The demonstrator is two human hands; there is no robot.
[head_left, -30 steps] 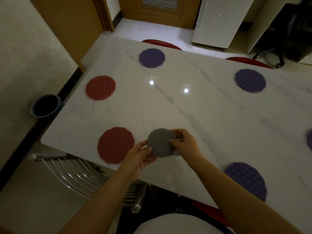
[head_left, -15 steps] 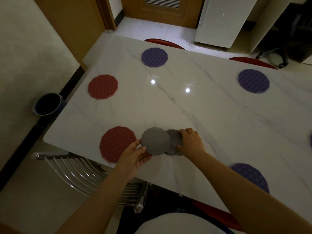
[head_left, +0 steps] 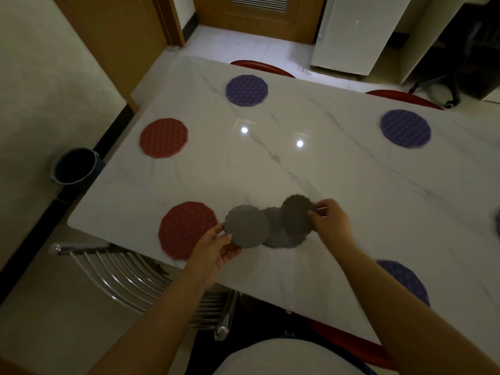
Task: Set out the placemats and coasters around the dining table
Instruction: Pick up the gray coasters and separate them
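Over the near left part of the white marble table, my left hand pinches one grey scalloped coaster by its lower edge. My right hand pinches another grey coaster by its right edge. A small stack of grey coasters lies fanned out between and under those two. A red round placemat lies just left of the coasters. A second red placemat sits further back on the left.
Purple placemats lie at the far left, the far right, the near right and the right edge. A chrome chair back stands at the near left corner. Red chairs line the far side. A dark bucket stands on the floor.
The coasters were one bundle held by both hands. My hands have drawn apart, the left taking one coaster leftward, the right sliding another to the right, fanning the stack on the table.
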